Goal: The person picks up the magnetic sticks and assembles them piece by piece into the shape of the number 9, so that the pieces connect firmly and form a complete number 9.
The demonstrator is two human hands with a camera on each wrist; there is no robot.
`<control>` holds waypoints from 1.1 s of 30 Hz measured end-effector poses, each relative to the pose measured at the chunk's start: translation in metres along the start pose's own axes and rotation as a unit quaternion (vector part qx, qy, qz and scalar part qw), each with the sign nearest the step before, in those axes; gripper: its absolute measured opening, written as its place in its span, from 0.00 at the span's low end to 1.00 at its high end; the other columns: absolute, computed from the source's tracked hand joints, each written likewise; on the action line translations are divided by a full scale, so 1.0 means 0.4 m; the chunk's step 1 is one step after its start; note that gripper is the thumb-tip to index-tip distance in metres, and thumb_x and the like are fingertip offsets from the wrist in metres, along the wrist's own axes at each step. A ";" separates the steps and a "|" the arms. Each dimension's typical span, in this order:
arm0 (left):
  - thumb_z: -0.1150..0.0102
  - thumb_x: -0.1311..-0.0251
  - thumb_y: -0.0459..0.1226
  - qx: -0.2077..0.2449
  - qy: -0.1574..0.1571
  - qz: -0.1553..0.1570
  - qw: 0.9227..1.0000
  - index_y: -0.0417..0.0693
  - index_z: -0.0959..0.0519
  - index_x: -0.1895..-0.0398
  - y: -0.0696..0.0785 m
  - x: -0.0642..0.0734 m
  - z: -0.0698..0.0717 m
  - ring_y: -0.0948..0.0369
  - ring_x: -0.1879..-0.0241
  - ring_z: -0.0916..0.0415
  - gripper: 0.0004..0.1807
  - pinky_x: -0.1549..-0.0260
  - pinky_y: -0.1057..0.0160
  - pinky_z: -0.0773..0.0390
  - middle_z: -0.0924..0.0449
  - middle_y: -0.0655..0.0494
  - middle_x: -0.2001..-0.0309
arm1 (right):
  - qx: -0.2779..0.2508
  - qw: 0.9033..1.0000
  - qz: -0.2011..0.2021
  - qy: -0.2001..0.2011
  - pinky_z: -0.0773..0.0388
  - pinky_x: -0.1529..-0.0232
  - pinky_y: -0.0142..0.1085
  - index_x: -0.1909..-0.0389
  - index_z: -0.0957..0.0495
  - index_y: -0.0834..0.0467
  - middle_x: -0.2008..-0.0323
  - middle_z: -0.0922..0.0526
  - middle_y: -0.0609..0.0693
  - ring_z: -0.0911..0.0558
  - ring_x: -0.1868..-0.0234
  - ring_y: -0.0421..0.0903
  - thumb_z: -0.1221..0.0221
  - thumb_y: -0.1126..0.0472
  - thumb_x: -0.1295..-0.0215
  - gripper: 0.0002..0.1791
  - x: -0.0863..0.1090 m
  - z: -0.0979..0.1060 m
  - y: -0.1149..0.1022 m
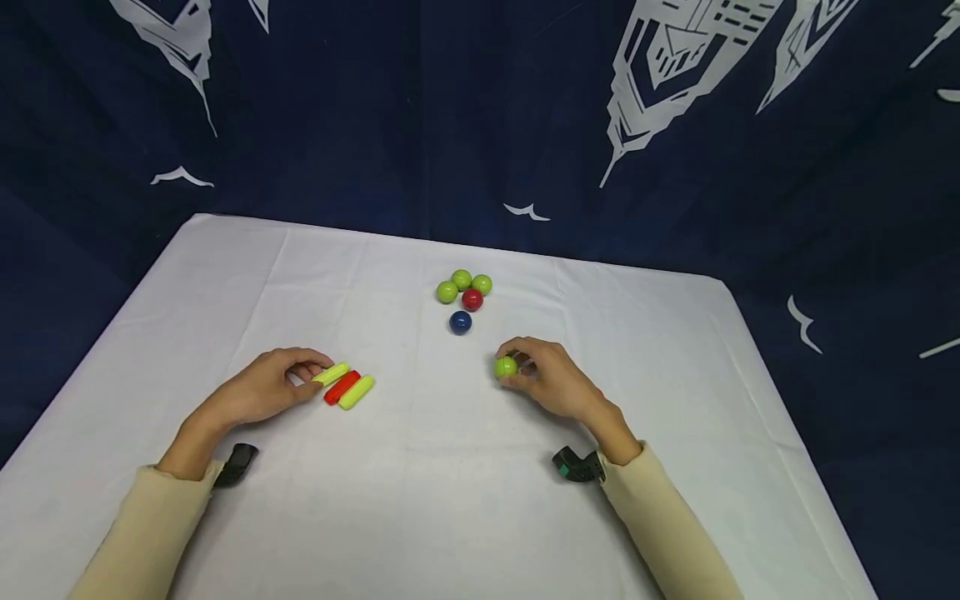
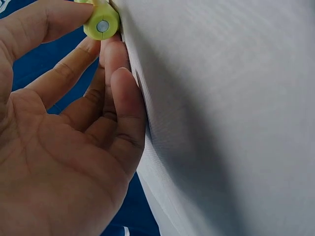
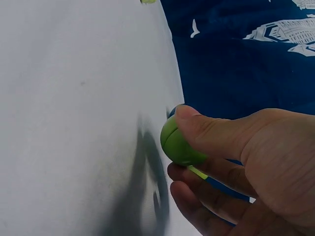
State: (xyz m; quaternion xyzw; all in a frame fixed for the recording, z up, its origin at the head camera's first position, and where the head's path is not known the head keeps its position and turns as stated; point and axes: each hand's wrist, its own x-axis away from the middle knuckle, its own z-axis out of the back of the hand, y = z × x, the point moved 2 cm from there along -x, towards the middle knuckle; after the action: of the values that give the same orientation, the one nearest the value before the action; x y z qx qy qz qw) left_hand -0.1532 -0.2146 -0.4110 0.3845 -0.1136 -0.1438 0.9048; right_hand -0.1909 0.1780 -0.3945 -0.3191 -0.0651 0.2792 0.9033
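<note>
My left hand (image 1: 262, 385) pinches a yellow-green stick (image 1: 332, 373) between thumb and fingers, at the left of the white table. Its near end, in the left wrist view, has a round silver inset (image 2: 103, 26). Close beside it lie a red stick (image 1: 342, 387) and another yellow-green stick (image 1: 356, 392), roughly parallel. Right of the middle, my right hand (image 1: 553, 379) holds a green ball (image 1: 506, 367) between thumb and fingers. A thin seam line runs round this ball in the right wrist view, where the thumb covers part of it.
Farther back on the white cloth (image 1: 450, 500) sit a blue ball (image 1: 461, 322), a red ball (image 1: 472, 300) and a cluster of green balls (image 1: 447, 292). A dark blue curtain (image 1: 360, 125) with white drawings hangs behind the table.
</note>
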 end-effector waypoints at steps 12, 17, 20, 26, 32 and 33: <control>0.41 0.38 0.28 0.005 -0.005 0.007 1.000 0.36 0.20 0.47 0.026 -0.017 0.017 0.57 0.61 0.24 0.16 0.63 0.68 0.24 0.19 0.48 0.58 | 0.006 1.000 -0.002 -0.002 0.19 0.47 0.42 0.52 0.20 0.58 0.56 0.16 0.48 0.17 0.54 0.45 0.31 0.67 0.40 0.15 -0.005 -0.006 0.010; 0.41 0.38 0.28 0.013 -0.002 -0.007 1.000 0.38 0.20 0.46 0.071 -0.041 0.016 0.55 0.59 0.24 0.16 0.60 0.65 0.23 0.20 0.45 0.54 | 0.006 1.000 -0.019 -0.018 0.20 0.46 0.41 0.52 0.21 0.58 0.56 0.16 0.49 0.16 0.53 0.46 0.30 0.66 0.40 0.16 -0.008 -0.001 0.005; 0.41 0.38 0.28 0.019 -0.001 -0.038 0.999 0.37 0.19 0.46 0.108 -0.066 0.006 0.54 0.57 0.25 0.16 0.57 0.62 0.24 0.20 0.46 0.53 | 0.007 0.999 -0.027 -0.027 0.19 0.47 0.41 0.52 0.21 0.57 0.56 0.16 0.49 0.16 0.53 0.46 0.30 0.66 0.41 0.16 -0.012 0.003 0.002; 0.41 0.37 0.29 0.040 -0.028 -0.072 0.996 0.39 0.18 0.46 0.177 -0.123 -0.036 0.54 0.56 0.24 0.16 0.55 0.57 0.24 0.19 0.47 0.52 | 0.014 0.999 -0.033 -0.032 0.20 0.46 0.42 0.51 0.20 0.57 0.57 0.16 0.48 0.16 0.52 0.47 0.30 0.65 0.40 0.16 -0.022 0.004 -0.003; 0.41 0.36 0.30 0.052 -0.058 -0.065 0.995 0.45 0.18 0.45 0.224 -0.169 -0.092 0.56 0.57 0.22 0.17 0.54 0.59 0.23 0.16 0.49 0.52 | 0.021 0.999 -0.035 -0.031 0.20 0.45 0.42 0.51 0.20 0.57 0.57 0.16 0.47 0.17 0.52 0.46 0.30 0.64 0.40 0.17 -0.022 0.001 -0.004; 0.41 0.36 0.30 0.052 -0.059 -0.068 0.995 0.45 0.18 0.45 0.230 -0.177 -0.101 0.56 0.57 0.22 0.17 0.54 0.59 0.23 0.17 0.49 0.52 | 0.021 0.999 -0.034 -0.031 0.20 0.45 0.42 0.51 0.20 0.57 0.57 0.16 0.48 0.16 0.52 0.46 0.30 0.64 0.40 0.17 -0.022 0.000 -0.004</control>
State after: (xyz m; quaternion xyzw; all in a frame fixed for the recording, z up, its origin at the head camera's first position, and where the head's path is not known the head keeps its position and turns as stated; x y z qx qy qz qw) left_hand -0.1904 -0.1023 -0.3780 0.4287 -0.1473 -0.2210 0.8635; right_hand -0.1976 0.1720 -0.3929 -0.2892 -0.0981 0.2597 0.9161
